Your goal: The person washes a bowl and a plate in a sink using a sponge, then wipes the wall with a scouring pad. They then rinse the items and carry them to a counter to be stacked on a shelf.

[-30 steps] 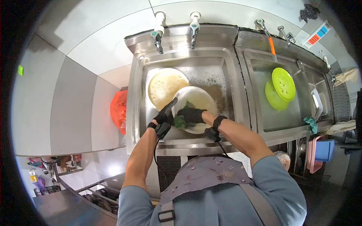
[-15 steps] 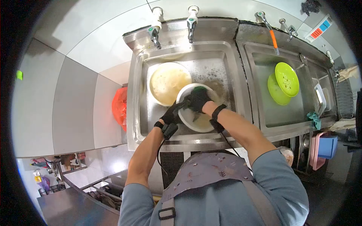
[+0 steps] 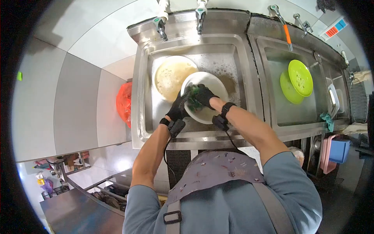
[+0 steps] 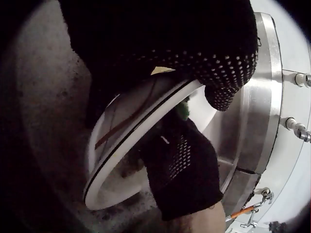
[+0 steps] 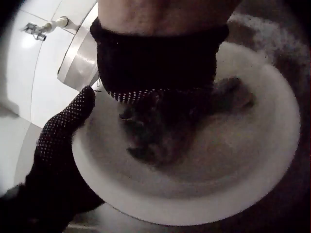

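Observation:
Tilted in the left sink basin is a white bowl (image 3: pixel 216 86) with a thin dark line along its rim. My gloved left hand (image 3: pixel 178 109) grips its left side, with the thumb over the rim and the other fingers against the outside, as the left wrist view shows. Inside it, my gloved right hand (image 3: pixel 205 96) holds a crumpled dark green scrubbing cloth (image 3: pixel 193 103) against the inner wall near the left hand. Most of the cloth is under the fingers. In the right wrist view, cloudy liquid covers the lower inside of the bowl (image 5: pixel 252 189).
Behind and left stands another round white bowl (image 3: pixel 175 76) full of foamy yellowish water. Suds and brown residue spread over the steel sink (image 3: pixel 218 58). Two taps (image 3: pixel 200 19) jut out above it. Bright green bowls (image 3: pixel 300 78) sit in the right basin. A red bag (image 3: pixel 124 105) hangs at the left.
The right hand and green cloth moved from the bowl's lower left to its upper middle, then back to the left wall. The left hand keeps its grip on the rim.

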Motion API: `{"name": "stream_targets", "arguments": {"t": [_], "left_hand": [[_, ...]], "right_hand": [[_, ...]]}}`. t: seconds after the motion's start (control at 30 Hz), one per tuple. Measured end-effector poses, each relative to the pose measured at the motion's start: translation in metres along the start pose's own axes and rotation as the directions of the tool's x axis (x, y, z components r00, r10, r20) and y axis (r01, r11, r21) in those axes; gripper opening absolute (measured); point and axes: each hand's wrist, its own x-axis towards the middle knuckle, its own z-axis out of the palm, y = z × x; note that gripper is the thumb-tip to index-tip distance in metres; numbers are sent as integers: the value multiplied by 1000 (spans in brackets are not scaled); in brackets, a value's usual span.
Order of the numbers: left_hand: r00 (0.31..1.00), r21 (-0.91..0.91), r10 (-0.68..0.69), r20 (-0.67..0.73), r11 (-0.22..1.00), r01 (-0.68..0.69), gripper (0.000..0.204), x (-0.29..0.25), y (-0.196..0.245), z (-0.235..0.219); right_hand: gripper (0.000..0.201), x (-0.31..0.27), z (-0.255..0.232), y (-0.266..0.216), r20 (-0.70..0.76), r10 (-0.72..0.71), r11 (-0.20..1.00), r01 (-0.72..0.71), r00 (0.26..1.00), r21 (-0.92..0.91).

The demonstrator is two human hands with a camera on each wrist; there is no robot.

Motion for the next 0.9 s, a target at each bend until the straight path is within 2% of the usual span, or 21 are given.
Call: {"name": "stream_targets", "arguments": {"t": [0.07,0.1,0.17,0.23,0.27,0.3,0.33,0.37,0.4,0.43,0.47,0.5,0.53,0.6,0.67,0.73,0.77,0.8,0.83,0.87,0.9], "left_hand": [[999,-118,-49,-1,992,48,82,-2,-28,13],[999,-118,-52,2,992,52,82,-3,-33,14],[997,32,-61,51,998,60,85,-2,-14,8],[1000,-24,-25,-10,999,25,78,3,4,1],[997,-75,11,-80,997,-17,71,8,15,-3],[988,-403,-145,-50,908,113,66,15,23,-4],[955,-687,-298,-18,697,204,62,23,30,-6],[917,-844,-394,68,468,263,59,25,20,-9],[871,-935,-460,174,200,292,56,29,11,-9],[763,-948,-571,305,-105,301,67,34,6,-7],[764,-948,-568,304,-103,300,67,31,-11,-4],[884,-747,-465,46,572,340,75,21,-40,-1],[921,-609,-389,16,727,317,83,21,-54,0],[973,-261,-228,-46,943,209,99,20,-83,3],[984,-213,-146,-106,969,121,98,21,-73,-2],[987,-221,-48,-154,975,13,98,21,-83,-2],[988,-306,-108,-111,949,69,97,16,-87,-2],[994,-89,-22,-105,996,12,91,12,-78,-6],[993,130,65,-99,990,-52,85,8,-69,-11],[993,131,65,-99,990,-52,85,12,-32,-19],[935,-512,-341,-93,822,249,66,21,16,-24]], "right_hand": [[37,16,-2,-11,-43,-34,999,35,998,4],[32,28,13,-5,-201,-66,993,85,977,85],[30,27,20,2,-130,-196,981,193,972,-30],[29,25,21,0,-48,-321,940,312,946,-137],[31,19,10,-18,1,-206,972,205,979,111],[34,11,-3,-40,78,-102,936,69,992,346],[37,2,-15,-58,175,-17,832,-83,984,548],[40,-7,-21,-68,198,-57,789,-78,979,609],[40,-12,-24,-77,197,-55,789,-78,979,609],[40,-15,-27,-86,180,-83,930,11,980,366],[39,-20,-26,-91,173,-114,991,99,978,92],[39,-31,-19,-93,61,-178,982,174,982,75],[39,-41,-12,-91,56,-177,982,173,983,74],[38,-57,-6,-84,-38,-163,957,148,986,-250],[43,-67,-25,-79,68,-103,950,118,992,-290],[47,-73,-50,-57,344,-237,873,355,908,-336],[49,-73,-58,-39,409,-238,825,406,881,-393],[45,-74,-67,-19,398,-461,664,606,793,-438],[43,-64,-74,-3,507,-324,650,578,798,-494],[41,-55,-78,6,594,-174,627,554,785,-548],[41,-54,-80,4,594,-175,626,555,785,-548]]}}
